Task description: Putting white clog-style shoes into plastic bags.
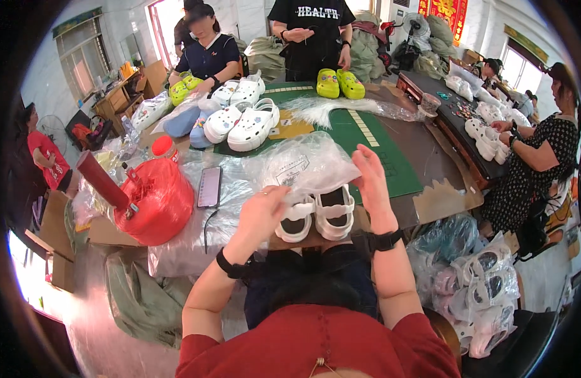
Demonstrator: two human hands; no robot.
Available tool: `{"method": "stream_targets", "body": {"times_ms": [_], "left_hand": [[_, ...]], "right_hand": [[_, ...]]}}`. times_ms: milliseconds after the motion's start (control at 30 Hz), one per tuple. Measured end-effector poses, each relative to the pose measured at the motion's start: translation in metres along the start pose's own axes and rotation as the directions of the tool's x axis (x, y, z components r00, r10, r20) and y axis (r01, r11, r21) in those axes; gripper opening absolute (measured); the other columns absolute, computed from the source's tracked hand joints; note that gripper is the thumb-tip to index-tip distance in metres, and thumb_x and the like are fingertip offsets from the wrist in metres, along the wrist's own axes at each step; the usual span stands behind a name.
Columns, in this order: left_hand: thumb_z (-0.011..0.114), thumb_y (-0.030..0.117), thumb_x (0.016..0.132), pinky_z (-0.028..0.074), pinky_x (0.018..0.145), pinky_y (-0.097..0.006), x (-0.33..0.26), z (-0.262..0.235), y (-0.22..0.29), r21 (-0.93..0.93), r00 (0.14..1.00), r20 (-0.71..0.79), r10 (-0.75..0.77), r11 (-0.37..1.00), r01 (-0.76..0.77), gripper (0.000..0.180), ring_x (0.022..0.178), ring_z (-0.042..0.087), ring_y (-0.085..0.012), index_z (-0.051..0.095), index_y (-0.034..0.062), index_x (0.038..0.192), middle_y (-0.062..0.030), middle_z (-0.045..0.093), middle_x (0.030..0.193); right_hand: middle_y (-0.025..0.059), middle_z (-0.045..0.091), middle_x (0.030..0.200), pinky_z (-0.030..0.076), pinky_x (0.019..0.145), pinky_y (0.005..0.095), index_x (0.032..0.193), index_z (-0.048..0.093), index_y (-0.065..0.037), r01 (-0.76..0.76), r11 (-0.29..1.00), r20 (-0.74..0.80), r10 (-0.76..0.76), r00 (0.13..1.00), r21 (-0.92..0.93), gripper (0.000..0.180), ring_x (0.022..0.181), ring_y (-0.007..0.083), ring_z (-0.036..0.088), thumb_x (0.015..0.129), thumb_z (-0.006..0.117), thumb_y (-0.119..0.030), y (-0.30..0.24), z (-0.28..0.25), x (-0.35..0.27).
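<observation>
A pair of white clogs (334, 220) with dark insoles lies at the table edge in front of me, heels toward me. A clear plastic bag (296, 160) with dark printing covers their front parts. My left hand (265, 211) pinches the near left edge of the bag's mouth, just above the left clog. My right hand (372, 179) is at the opposite edge, the film running in between its thumb and raised fingers. The bag's mouth is stretched between both hands.
Left of me are a phone (209, 187), a big red roll of plastic twine (158, 205) and a red-lidded jar (165, 148). Decorated white clogs (254, 126) and yellow-green clogs (339, 84) stand farther back. Bagged clogs (482, 290) are piled at right. Several people work around the tables.
</observation>
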State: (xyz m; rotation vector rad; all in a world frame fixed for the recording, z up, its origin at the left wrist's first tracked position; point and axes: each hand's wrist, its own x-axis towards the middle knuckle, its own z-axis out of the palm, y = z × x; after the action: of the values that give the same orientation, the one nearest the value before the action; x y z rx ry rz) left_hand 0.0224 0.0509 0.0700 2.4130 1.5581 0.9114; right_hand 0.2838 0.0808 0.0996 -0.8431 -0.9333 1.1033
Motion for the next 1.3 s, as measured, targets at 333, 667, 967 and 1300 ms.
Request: {"method": "stream_targets", "body": {"times_ms": [333, 667, 967, 1300], "left_hand": [[0.061, 0.002, 0.083, 0.053, 0.087, -0.032, 0.044, -0.009, -0.036, -0.468, 0.928, -0.286, -0.237, 0.880, 0.081, 0.035, 0.101, 0.071, -0.0233, 0.068, 0.0022, 0.117, -0.0153, 0.073, 0.110], [0.058, -0.004, 0.080, 0.053, 0.087, -0.031, 0.054, 0.008, -0.024, -0.388, 0.956, -0.223, -0.190, 0.917, 0.092, 0.039, 0.104, 0.070, -0.0215, 0.068, 0.0045, 0.117, -0.0115, 0.073, 0.110], [0.060, 0.001, 0.081, 0.054, 0.084, -0.038, 0.051, 0.003, -0.027, -0.313, 0.924, -0.351, -0.153, 0.949, 0.038, 0.036, 0.098, 0.070, -0.0304, 0.067, 0.0080, 0.115, -0.0144, 0.071, 0.109], [0.063, 0.017, 0.088, 0.054, 0.080, -0.041, 0.026, 0.069, -0.024, -0.263, 0.996, -0.052, -0.078, 0.963, 0.062, 0.024, 0.093, 0.068, -0.0355, 0.072, 0.0095, 0.109, -0.0160, 0.072, 0.100]], "right_hand": [[0.0192, 0.065, 0.101, 0.050, 0.082, 0.0444, 0.126, 0.063, -0.010, 0.470, 0.364, 0.482, -0.063, 0.874, -0.804, 0.078, 0.089, 0.0344, 0.065, 0.067, 0.080, -0.059, 0.039, 0.011, -0.043], [0.0141, 0.065, 0.089, 0.048, 0.078, 0.0431, 0.098, 0.073, -0.009, 0.557, 0.012, 0.554, 0.127, 0.823, -0.830, 0.072, 0.084, 0.0312, 0.065, 0.059, 0.078, -0.070, 0.052, 0.035, -0.060], [0.0120, 0.060, 0.074, 0.051, 0.064, 0.0434, 0.072, 0.065, -0.007, 0.463, 0.196, 0.451, -0.104, 0.886, -0.865, 0.053, 0.072, 0.0316, 0.064, 0.063, 0.083, -0.056, 0.010, -0.028, -0.095], [0.0163, 0.063, 0.082, 0.050, 0.071, 0.0461, 0.076, 0.062, -0.001, 0.081, 0.032, 0.071, -0.255, 0.964, -0.996, 0.058, 0.080, 0.0371, 0.063, 0.064, 0.083, -0.054, -0.042, -0.122, -0.087]]}}
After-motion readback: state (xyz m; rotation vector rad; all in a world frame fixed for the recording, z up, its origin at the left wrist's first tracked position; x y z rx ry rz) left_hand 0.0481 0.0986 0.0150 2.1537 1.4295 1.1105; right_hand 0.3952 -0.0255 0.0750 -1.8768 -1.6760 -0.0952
